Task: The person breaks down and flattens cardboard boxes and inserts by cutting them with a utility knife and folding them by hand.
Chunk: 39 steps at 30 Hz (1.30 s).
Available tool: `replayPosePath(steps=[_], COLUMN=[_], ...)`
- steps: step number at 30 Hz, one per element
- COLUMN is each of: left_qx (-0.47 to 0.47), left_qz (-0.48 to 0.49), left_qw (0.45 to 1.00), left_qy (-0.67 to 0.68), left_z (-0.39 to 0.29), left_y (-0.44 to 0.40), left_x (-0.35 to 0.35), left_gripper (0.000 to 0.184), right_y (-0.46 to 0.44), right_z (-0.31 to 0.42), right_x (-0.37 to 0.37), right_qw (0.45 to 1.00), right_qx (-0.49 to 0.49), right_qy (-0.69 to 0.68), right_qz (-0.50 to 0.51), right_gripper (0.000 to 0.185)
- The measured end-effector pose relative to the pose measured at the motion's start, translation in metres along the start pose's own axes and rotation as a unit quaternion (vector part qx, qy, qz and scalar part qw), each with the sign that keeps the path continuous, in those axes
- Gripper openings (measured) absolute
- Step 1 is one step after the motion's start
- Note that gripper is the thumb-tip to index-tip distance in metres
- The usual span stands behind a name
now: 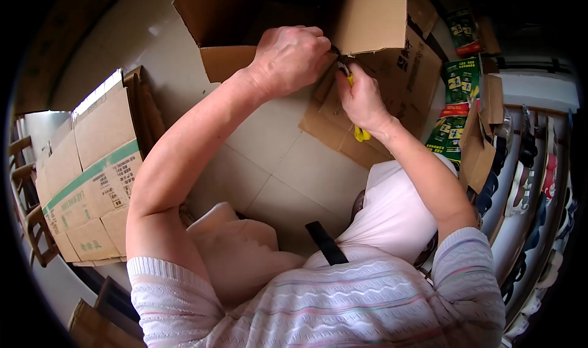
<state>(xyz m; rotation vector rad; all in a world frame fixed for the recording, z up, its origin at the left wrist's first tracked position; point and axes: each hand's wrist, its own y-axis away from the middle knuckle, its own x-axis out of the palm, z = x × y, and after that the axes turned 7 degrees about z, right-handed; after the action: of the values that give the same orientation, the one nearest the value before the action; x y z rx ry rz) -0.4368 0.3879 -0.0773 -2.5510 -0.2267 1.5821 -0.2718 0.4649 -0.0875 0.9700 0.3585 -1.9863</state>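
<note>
In front of me stands an open cardboard box (367, 17), its flaps spread and its inside dark. My left hand (294, 60) is closed at the box's near edge, beside the corner where two flaps meet; its fingertips are mostly hidden behind the knuckles. Close to its right, my right hand (365, 100) is closed around a yellow-handled tool (362, 134). The metal end of this tool points up at the box corner, and a yellow end sticks out below my palm. Its exact kind is hard to make out.
Flattened cardboard (92, 182) leans in a stack at left, near a wooden chair (27, 195). Green and yellow printed packages (460, 78) lie at right. Beside them, a rack (533, 207) holds rows of small items. Pale tiles (269, 158) cover the floor.
</note>
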Motion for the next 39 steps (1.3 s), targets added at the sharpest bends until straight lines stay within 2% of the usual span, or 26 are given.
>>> replayPosePath(steps=[2,3,6,9,13,22,25,31,35,39], left_qx=[0.027,0.039,0.039,0.050,0.063,0.052,0.052,0.061,0.045,0.045], left_qz=[-0.046,-0.067,-0.051,-0.107,-0.080,-0.085,-0.096,-0.095,-0.082,-0.078], left_qw=[0.999,0.997,0.998,0.993,0.995,0.995,0.994,0.994,0.996,0.996], left_qy=[0.003,0.005,0.007,0.001,-0.019,-0.004,0.003,-0.013,0.011,0.018], left_z=[0.000,-0.002,-0.003,-0.011,-0.001,0.016,0.016,0.005,0.010,0.016], left_y=[0.000,0.002,0.010,0.015,0.024,0.032,0.033,0.033,0.030,0.028], left_x=[0.006,0.006,0.002,-0.014,-0.007,-0.007,-0.005,-0.001,-0.005,-0.007], left_gripper=[0.006,0.007,0.008,0.009,0.008,0.008,0.008,0.009,0.008,0.008], right_y=[0.002,0.003,0.006,0.004,0.005,0.016,0.011,-0.009,0.001,0.006], right_z=[-0.006,-0.004,0.004,0.020,0.018,0.015,0.024,0.030,0.030,0.024], right_x=[0.003,0.002,0.001,-0.009,0.000,0.013,0.010,0.000,0.010,0.011], right_qw=[0.999,0.999,1.000,0.998,0.996,0.996,0.993,0.985,0.996,0.992], right_qx=[-0.038,-0.031,-0.012,-0.013,0.018,-0.004,0.040,0.048,0.022,0.049], right_qy=[0.008,0.012,-0.006,-0.050,-0.037,-0.053,-0.036,-0.001,-0.004,-0.032], right_qz=[-0.029,-0.021,0.001,0.020,0.080,0.068,0.108,0.168,0.090,0.114], right_gripper=[0.015,0.015,0.015,0.016,0.018,0.015,0.016,0.017,0.018,0.018])
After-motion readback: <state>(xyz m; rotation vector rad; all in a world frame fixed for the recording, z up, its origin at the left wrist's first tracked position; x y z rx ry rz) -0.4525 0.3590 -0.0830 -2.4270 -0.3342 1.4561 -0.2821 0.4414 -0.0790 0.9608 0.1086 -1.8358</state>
